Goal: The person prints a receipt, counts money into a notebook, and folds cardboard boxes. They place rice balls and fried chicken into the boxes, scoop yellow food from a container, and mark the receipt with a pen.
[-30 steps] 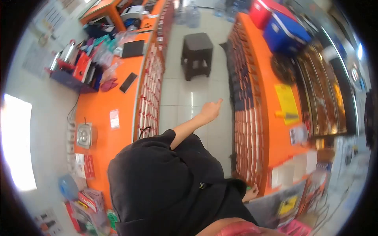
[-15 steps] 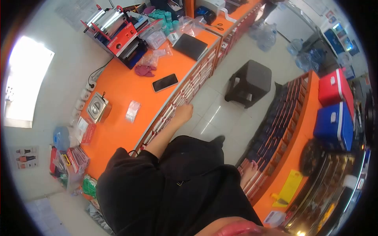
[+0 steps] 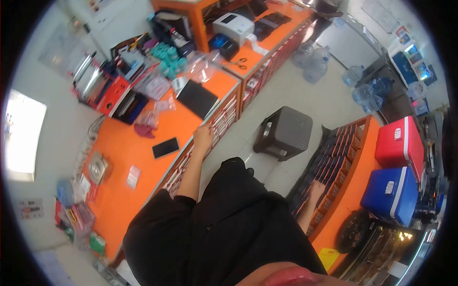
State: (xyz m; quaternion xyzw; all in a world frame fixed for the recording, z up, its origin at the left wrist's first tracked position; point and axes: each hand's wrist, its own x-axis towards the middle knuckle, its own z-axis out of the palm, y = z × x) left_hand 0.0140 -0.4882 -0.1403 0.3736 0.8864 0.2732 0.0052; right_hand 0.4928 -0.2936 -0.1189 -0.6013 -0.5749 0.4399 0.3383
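Observation:
My left hand [image 3: 203,137] hangs over the edge of the orange counter [image 3: 112,209], beside the shelf of packed red and white items [image 3: 224,121]. Its fingers are curled in, and nothing shows in them. On the right, my right hand [image 3: 316,190] is in front of the rack of dark packets [image 3: 329,162]; its fingers are too small and blurred to read. A black phone [image 3: 166,148] lies on the counter left of my left hand, with a black notebook [image 3: 197,99] further up.
A dark stool [image 3: 286,131] stands on the floor ahead. Large clear bottles [image 3: 317,66] are beyond it. Red [image 3: 398,143] and blue [image 3: 390,193] coolers sit on the right counter. A printer [image 3: 233,27] and scissors [image 3: 237,63] are at the back; a person [image 3: 327,9] is partly visible there.
The view has shifted with my body moving forward. My left hand is now level with the notebook's lower end, and my right hand has moved forward along the rack.

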